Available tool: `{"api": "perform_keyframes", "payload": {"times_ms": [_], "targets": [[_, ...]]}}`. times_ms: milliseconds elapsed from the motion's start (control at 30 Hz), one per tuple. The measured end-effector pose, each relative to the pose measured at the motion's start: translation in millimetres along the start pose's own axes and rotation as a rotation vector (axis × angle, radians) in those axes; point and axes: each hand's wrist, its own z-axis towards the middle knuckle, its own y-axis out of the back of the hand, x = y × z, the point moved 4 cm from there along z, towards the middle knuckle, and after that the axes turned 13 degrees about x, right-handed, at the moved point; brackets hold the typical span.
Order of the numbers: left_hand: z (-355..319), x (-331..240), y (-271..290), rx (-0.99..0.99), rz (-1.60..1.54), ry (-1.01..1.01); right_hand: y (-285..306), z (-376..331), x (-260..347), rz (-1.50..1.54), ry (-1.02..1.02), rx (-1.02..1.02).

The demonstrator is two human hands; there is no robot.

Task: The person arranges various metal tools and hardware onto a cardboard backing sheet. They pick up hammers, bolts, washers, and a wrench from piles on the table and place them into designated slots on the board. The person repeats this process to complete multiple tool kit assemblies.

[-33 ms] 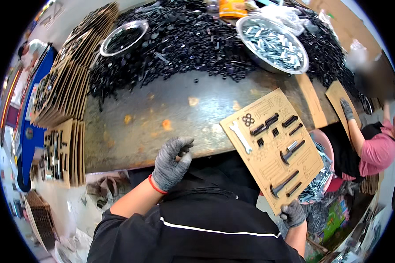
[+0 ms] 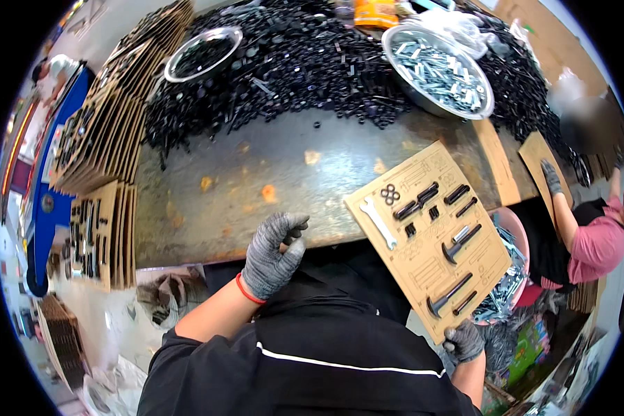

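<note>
My right hand [image 2: 466, 341], in a grey glove, grips the lower corner of a brown cardboard backing board [image 2: 423, 260]. The board is held tilted at the table's front edge. On it sit a silver open-end wrench [image 2: 378, 223], a cluster of black rings [image 2: 390, 195], black bolts or rods [image 2: 417, 202] and two hammer-shaped black pieces [image 2: 451, 295]. Printed outlines show between the parts. My left hand [image 2: 274, 255], gloved in grey with a red band at the wrist, hovers by the table edge. Its fingers are loosely curled, apart from the thumb, with nothing visible between them.
Black hardware [image 2: 291, 76] is heaped across the table's back, with a steel bowl [image 2: 239, 36] in it. A larger steel bowl [image 2: 489, 104] holds silver parts. Filled cardboard boards [image 2: 93, 145] stand stacked left. A pink tub [image 2: 521, 232] is behind my board. A co-worker [image 2: 593, 243] handles cardboard at right.
The board has shifted slightly left against the table, still in my right hand. My left hand has hardly moved, and the whole view has turned a little.
</note>
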Motion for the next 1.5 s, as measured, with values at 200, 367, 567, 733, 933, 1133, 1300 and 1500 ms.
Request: {"api": "perform_keyframes", "payload": {"times_ms": [200,367,567,733,933,1133,1300,1500], "targets": [[-39.4,14.8,29.6,-0.150,-0.045,0.085,-35.0,21.5,11.9,-0.135,-0.017,0.140],[-71.8,20.4,42.9,-0.036,-0.125,0.157,-32.0,61.9,-5.5,-0.184,-0.203,0.243],[-105.0,51.5,7.4,0.608,-0.479,0.813,-113.7,118.1,-1.4,-0.223,-0.301,0.474],[-127.9,83.4,-22.2,0.486,-0.679,0.731,-175.1,145.3,-11.1,-0.322,-0.437,0.562],[-144.9,81.3,11.3,0.103,-0.794,0.799,-233.1,177.6,-52.7,-0.537,-0.200,0.948],[-176.8,111.5,68.3,-0.121,-0.666,0.762,-244.6,178.4,-13.7,-0.924,-0.300,1.021],[-181.6,127.2,104.5,-0.188,-0.427,0.755,-205.2,210.1,82.7,-0.915,-0.042,0.637],[-169.0,127.2,156.5,-0.184,0.035,0.871,-146.4,323.8,198.1,-1.410,0.455,-0.258]]}}
